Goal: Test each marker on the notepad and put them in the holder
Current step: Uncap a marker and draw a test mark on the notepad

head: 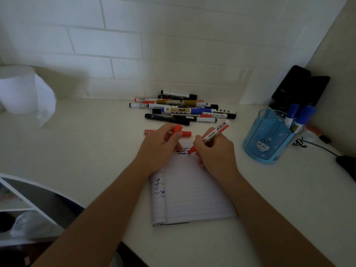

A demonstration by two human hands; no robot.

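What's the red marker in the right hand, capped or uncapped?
Uncapped: the red marker shows its bare tip on the notepad; the left hand holds a red cap.

This is a study corner in a home. A white desk meets a wall of white brick-pattern tiles. A roll of tissue paper and a blue holder with a cartoon face sit on it. Two dark slabs, perhaps phones in this dim light, lean in the corner. A white shelf unit stands beside the desk.
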